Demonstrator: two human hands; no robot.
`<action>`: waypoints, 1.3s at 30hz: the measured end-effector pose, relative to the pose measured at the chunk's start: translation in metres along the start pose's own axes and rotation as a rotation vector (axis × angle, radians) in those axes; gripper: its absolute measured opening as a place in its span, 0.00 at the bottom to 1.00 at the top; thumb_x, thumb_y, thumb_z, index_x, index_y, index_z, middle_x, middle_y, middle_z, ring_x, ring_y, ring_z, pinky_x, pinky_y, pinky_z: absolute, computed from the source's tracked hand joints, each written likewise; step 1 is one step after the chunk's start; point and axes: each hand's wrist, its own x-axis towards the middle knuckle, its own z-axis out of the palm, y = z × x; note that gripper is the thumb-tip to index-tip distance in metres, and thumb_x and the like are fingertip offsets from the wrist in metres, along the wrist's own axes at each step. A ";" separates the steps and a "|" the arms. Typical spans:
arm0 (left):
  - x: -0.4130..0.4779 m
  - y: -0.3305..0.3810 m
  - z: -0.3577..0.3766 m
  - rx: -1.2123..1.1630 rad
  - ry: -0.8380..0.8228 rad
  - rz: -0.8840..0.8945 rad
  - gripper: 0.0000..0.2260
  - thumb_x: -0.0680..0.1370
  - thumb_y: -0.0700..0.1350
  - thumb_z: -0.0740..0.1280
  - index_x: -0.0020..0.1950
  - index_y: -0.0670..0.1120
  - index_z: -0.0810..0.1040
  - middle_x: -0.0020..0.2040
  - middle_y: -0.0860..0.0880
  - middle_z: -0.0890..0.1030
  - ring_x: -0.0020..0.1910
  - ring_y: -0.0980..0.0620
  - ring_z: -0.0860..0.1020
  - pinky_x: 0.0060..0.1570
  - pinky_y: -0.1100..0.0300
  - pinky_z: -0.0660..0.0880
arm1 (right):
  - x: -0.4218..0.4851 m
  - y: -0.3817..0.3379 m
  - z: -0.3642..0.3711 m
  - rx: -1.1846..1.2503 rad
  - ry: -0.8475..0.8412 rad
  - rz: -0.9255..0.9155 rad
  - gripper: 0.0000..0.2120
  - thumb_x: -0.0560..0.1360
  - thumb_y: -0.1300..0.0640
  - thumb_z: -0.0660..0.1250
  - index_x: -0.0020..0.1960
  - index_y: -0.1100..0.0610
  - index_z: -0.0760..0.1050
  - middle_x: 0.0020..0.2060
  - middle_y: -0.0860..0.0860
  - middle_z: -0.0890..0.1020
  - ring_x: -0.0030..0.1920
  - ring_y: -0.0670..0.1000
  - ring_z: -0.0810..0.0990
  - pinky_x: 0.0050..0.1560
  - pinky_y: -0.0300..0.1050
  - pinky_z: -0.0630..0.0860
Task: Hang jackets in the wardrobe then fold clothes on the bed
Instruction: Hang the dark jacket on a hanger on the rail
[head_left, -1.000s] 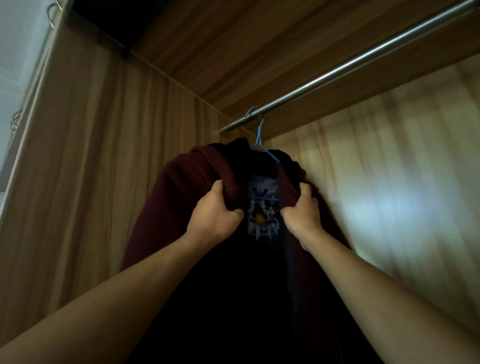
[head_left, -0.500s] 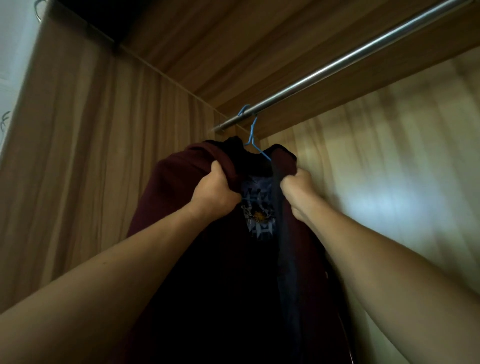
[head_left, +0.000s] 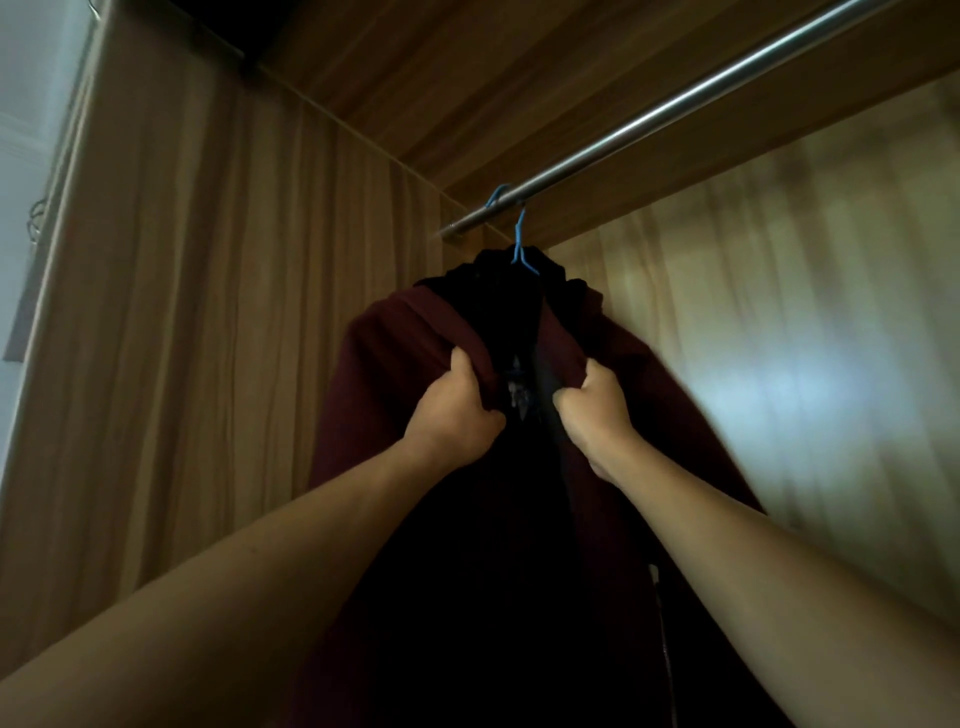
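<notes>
Head view: inside the wardrobe (head_left: 789, 291), my jacket (head_left: 395, 374) hangs from the rail (head_left: 675, 109).
The maroon jacket sits at the rail's far end, close to the wooden side wall (head_left: 208, 364), its front parted over something dark with a pale print (head_left: 517, 397). My left hand (head_left: 452, 410) grips one front edge, fingers curled into the cloth; my right hand (head_left: 597, 410) grips the other. A blue hanger (head_left: 519, 244) hooks over the rail.

Dim, warm light fills the wardrobe (head_left: 208, 364), with a pale bluish glare on its right panel, where the wood grain smears into blur. The jacket (head_left: 395, 364) front sinks into near-black shadow, and a thin highlight runs along the rail (head_left: 675, 104).
</notes>
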 end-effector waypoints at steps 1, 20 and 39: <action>0.003 0.003 0.000 -0.017 0.014 -0.013 0.35 0.74 0.42 0.74 0.75 0.43 0.59 0.59 0.44 0.78 0.56 0.44 0.80 0.57 0.48 0.79 | -0.007 -0.002 -0.005 0.009 -0.005 0.012 0.36 0.72 0.63 0.63 0.79 0.54 0.62 0.75 0.52 0.71 0.74 0.54 0.71 0.74 0.55 0.70; -0.059 -0.006 0.024 -0.204 -0.064 -0.020 0.48 0.73 0.42 0.76 0.81 0.50 0.45 0.73 0.43 0.63 0.72 0.45 0.66 0.72 0.51 0.67 | -0.074 0.005 -0.039 -0.333 -0.198 0.002 0.38 0.75 0.56 0.70 0.80 0.50 0.56 0.69 0.53 0.77 0.67 0.56 0.77 0.66 0.48 0.74; -0.255 -0.032 0.062 -0.062 -0.925 -0.008 0.12 0.80 0.50 0.68 0.63 0.55 0.74 0.44 0.52 0.81 0.39 0.55 0.81 0.38 0.62 0.78 | -0.280 0.050 -0.119 -1.172 -0.925 0.441 0.19 0.78 0.42 0.68 0.58 0.57 0.80 0.53 0.56 0.84 0.52 0.58 0.84 0.50 0.47 0.81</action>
